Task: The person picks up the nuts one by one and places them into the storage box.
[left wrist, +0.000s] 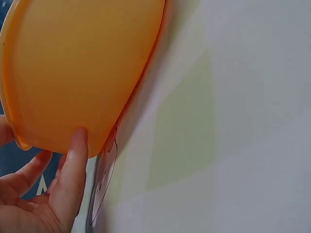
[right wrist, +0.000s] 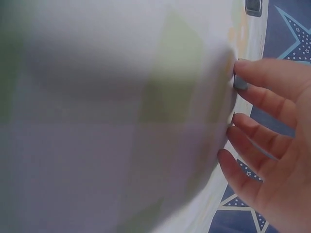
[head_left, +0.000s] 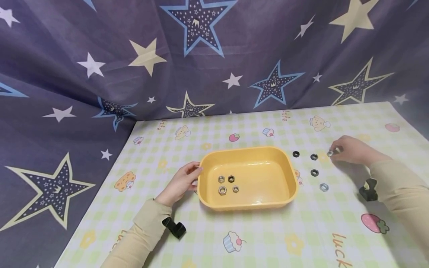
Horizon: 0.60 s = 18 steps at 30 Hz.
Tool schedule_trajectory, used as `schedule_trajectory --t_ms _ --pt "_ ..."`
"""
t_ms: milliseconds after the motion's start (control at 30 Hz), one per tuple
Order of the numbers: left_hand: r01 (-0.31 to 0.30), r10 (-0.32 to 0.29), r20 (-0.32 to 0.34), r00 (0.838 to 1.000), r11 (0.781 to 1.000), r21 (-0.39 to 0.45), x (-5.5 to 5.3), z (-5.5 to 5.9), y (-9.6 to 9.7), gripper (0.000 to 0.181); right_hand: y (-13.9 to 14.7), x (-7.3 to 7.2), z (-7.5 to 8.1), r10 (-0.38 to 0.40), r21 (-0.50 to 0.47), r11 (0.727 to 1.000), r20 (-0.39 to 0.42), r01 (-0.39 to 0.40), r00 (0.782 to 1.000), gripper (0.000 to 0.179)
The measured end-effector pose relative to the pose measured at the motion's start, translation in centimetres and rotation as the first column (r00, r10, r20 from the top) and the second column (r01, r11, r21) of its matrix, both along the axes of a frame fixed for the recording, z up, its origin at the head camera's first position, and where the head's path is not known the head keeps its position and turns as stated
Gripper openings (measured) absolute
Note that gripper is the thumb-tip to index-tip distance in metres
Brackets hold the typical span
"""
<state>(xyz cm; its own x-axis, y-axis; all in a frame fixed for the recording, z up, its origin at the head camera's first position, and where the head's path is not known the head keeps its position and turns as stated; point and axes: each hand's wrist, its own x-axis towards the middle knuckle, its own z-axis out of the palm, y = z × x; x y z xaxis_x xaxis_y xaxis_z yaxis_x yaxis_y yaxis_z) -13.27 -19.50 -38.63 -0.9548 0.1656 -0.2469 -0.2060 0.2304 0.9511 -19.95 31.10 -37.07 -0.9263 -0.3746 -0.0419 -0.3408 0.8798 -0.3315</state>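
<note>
A yellow rectangular plastic tray (head_left: pixel 248 205) lies at the middle of the table. The left hand (head_left: pixel 181 183) grips its left end, thumb at the rim and fingers against the outer wall; the left wrist view shows the fingertips (left wrist: pixel 80 138) on that wall. Inside, toward the left, sit several metal hex nuts, among them a silver nut (head_left: pixel 222 190) and a darker nut (head_left: pixel 231 179). To the right of the tray, the right hand (head_left: pixel 353 149) pinches a small silver nut (head_left: pixel 330 153) between thumb and index finger, low over the cloth.
Between tray and right hand lie a black nut (head_left: pixel 296 153), two dark nuts, one farther back (head_left: pixel 314 157) and one nearer (head_left: pixel 314 172), and a bluish silver nut (head_left: pixel 323 187). A checked cloth (head_left: pixel 268 238) covers the table. A star-patterned curtain (head_left: pixel 214 74) hangs behind and at the sides.
</note>
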Motion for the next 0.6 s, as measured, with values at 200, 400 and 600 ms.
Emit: schedule_trajectory --t_ms 200,400,600 --pt "0.013 -0.013 0.010 1.000 1.000 0.002 0.09 0.10 0.08 0.037 0.01 0.13 -0.05 -0.040 -0.008 0.999 0.026 0.040 0.999 0.016" --pt "0.008 -0.008 0.014 1.000 1.000 -0.002 0.19 0.23 0.14 0.037 0.11 0.17 -0.09 -0.063 -0.026 0.998 0.026 0.064 0.998 0.021" --pt "0.008 -0.007 0.011 1.000 1.000 -0.009 0.26 0.39 0.17 0.037 0.30 0.26 -0.10 -0.099 -0.064 0.993 0.002 0.099 0.995 0.022"
